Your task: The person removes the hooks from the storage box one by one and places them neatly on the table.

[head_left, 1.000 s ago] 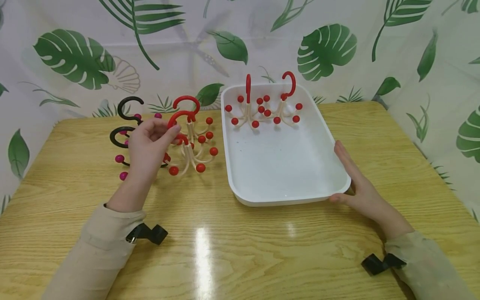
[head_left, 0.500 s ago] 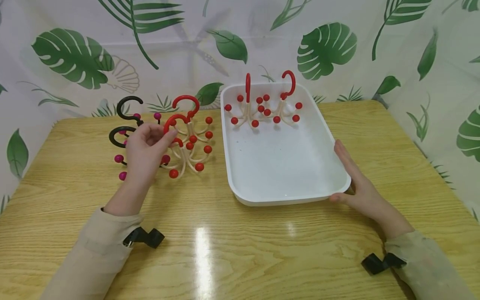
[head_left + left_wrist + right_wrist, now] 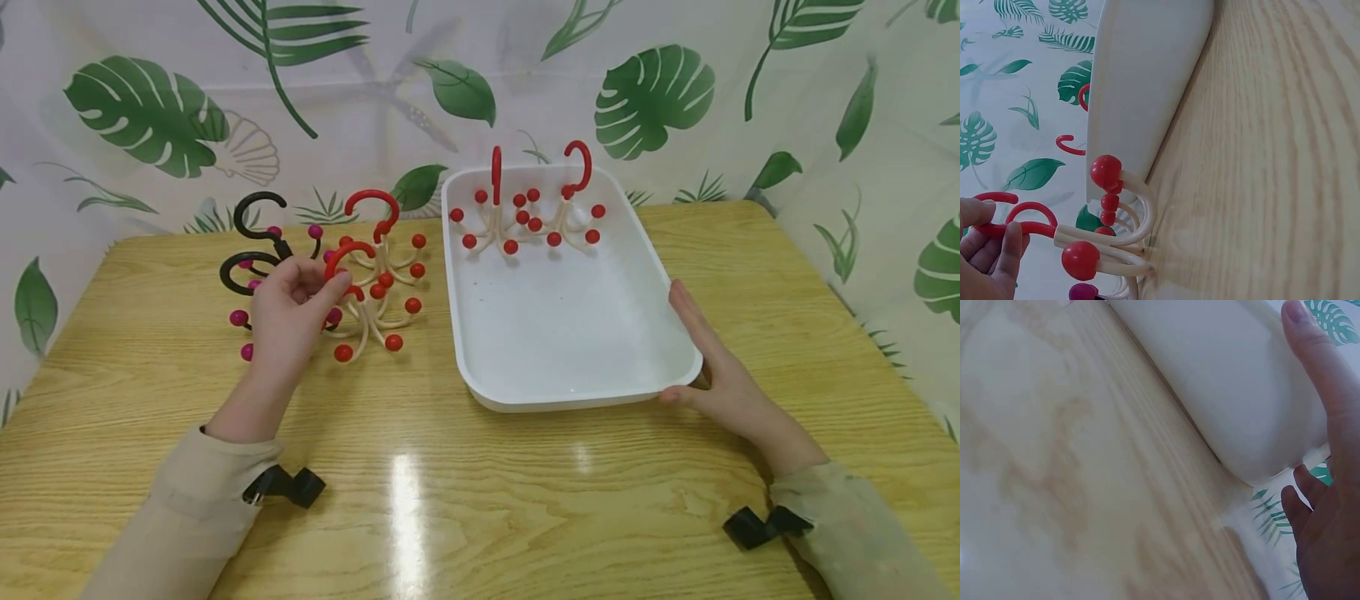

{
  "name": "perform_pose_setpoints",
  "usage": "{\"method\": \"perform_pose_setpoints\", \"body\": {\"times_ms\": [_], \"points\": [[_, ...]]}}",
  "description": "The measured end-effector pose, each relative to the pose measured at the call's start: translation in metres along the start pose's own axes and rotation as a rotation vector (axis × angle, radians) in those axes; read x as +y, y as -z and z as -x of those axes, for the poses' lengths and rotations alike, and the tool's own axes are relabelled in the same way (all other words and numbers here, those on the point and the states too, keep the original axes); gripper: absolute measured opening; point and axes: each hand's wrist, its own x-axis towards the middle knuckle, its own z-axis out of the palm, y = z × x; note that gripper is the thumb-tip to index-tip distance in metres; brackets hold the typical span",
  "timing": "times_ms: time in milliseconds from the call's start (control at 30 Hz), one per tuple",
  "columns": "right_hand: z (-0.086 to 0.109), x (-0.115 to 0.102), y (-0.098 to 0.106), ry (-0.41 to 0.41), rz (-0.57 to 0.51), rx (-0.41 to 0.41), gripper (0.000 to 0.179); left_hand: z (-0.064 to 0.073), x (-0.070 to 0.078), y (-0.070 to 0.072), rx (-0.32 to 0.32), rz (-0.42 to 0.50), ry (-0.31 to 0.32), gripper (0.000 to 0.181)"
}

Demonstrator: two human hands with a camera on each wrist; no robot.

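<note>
My left hand [image 3: 287,312] pinches the red hook of a cream multi-arm hanger [image 3: 366,323] with red balls on its arm ends. In the left wrist view, thumb and fingers hold the hook [image 3: 1038,229], and the arms [image 3: 1138,269] are low at the tabletop; contact is unclear. Just behind it stands a similar red hanger [image 3: 383,229]. The white tray [image 3: 459,342] has two more red-hooked hangers [image 3: 496,179] at its far end. My right hand [image 3: 723,383] rests around the tray's near right corner, thumb at the front, fingers along the side.
Two black hangers with magenta balls stand left of my left hand, their hooks [image 3: 238,218] showing and their lower parts partly hidden. A leaf-printed cloth [image 3: 525,92] stands behind the wooden table [image 3: 487,500].
The held hanger has moved slightly left and down, toward the near side, with my left hand, and now sits in front of the other red hanger. My right hand and the tray stay put.
</note>
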Motion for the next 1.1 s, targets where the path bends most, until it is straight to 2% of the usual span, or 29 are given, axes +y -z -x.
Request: {"method": "perform_pose_setpoints", "body": {"times_ms": [333, 533, 667, 867, 1000, 1100], "points": [[0.0, 0.002, 0.0, 0.007, 0.011, 0.003, 0.109, 0.004, -0.002, 0.002, -0.006, -0.035, 0.003, 0.028], [0.0, 0.002, 0.0, 0.005, 0.008, 0.0, 0.11, 0.004, 0.005, 0.003, 0.002, -0.083, -0.04, 0.029], [0.0, 0.001, 0.0, 0.0, 0.007, -0.001, 0.11, 0.002, 0.018, 0.006, 0.015, -0.07, -0.089, 0.025], [0.0, -0.001, 0.0, -0.02, -0.003, -0.004, 0.11, -0.004, 0.047, 0.006, 0.043, -0.003, -0.176, 0.017], [0.0, -0.002, 0.001, -0.03, -0.003, -0.002, 0.111, -0.006, 0.064, -0.003, 0.028, 0.046, -0.214, 0.018], [0.0, -0.002, 0.001, -0.032, -0.003, -0.003, 0.111, -0.006, 0.072, -0.015, -0.016, 0.09, -0.235, 0.018]]}}
